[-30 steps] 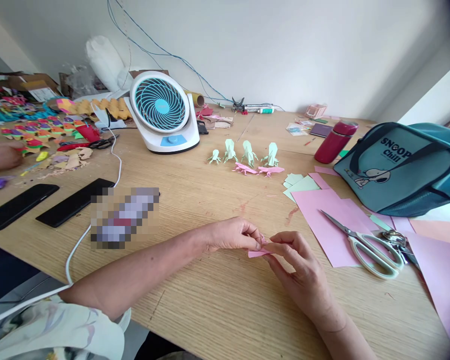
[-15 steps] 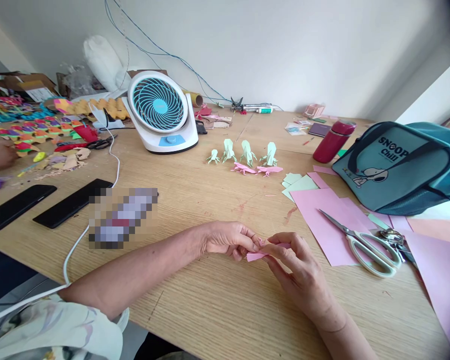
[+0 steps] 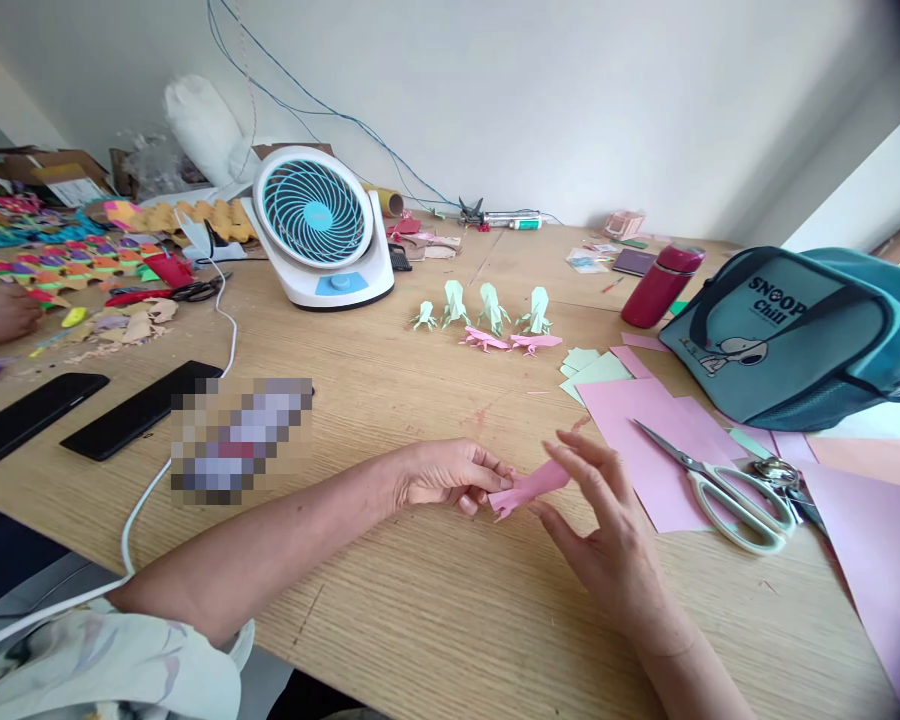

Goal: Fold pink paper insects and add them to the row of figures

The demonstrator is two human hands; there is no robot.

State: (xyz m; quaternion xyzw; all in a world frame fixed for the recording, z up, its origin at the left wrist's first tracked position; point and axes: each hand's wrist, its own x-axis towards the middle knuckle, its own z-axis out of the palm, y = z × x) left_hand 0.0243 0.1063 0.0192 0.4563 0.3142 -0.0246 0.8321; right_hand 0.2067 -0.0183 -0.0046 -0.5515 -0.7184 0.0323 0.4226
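Note:
Between the fingers and thumb of my left hand (image 3: 457, 475) is a folded pink paper figure (image 3: 529, 487), its long flat end pointing right. My right hand (image 3: 600, 510) is just to the right of it, thumb and fingers spread apart around the figure's free end; whether a fingertip touches the paper I cannot tell. Farther back on the table stand several folded light green paper figures (image 3: 489, 308). Two pink folded figures (image 3: 510, 342) lie just in front of these.
White-handled scissors (image 3: 742, 500) lie on pink paper sheets (image 3: 637, 440) at the right. Behind them are a teal bag (image 3: 787, 340) and a red flask (image 3: 661, 287). A white fan (image 3: 319, 225) stands back left. Black phones (image 3: 146, 410) lie left, and another person's hand (image 3: 4, 315) is at the far left.
My right hand has let go and opened, its fingers lifting slightly up and right. The pink figure has turned in my left hand and more of it shows.

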